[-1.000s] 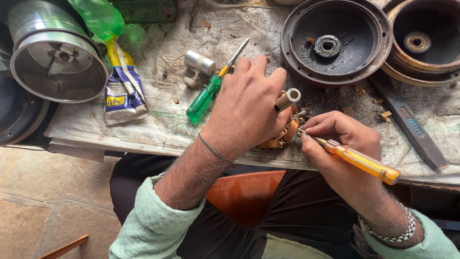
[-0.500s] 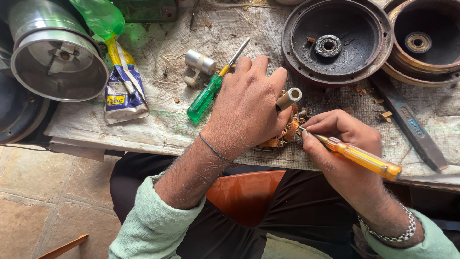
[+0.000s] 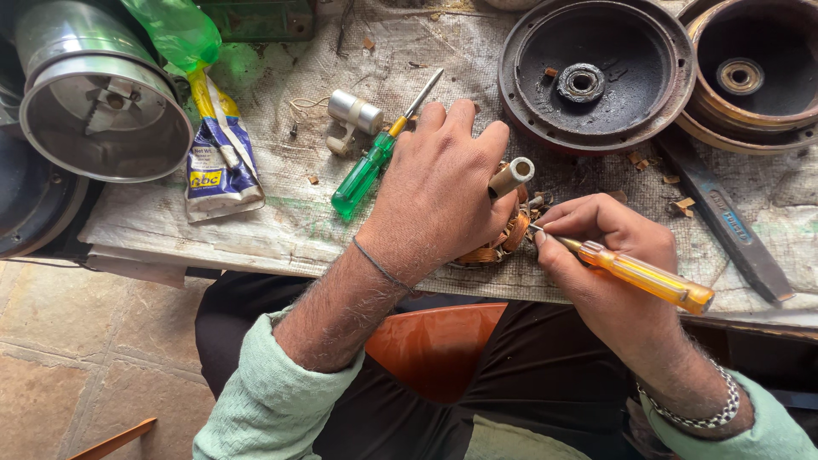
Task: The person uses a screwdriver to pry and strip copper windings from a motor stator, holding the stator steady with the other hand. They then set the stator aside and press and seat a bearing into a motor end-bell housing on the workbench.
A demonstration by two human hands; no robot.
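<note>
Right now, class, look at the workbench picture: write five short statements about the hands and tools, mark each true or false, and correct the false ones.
1. The right hand holds an orange-handled screwdriver. True.
2. The left hand covers a copper-wound coil. True.
3. The green-handled screwdriver is held in the left hand. False: it lies on the bench beside that hand.
4. The glue tube lies right of both hands. False: it lies to their left.
5. A dark round housing sits beyond the hands. True.
</note>
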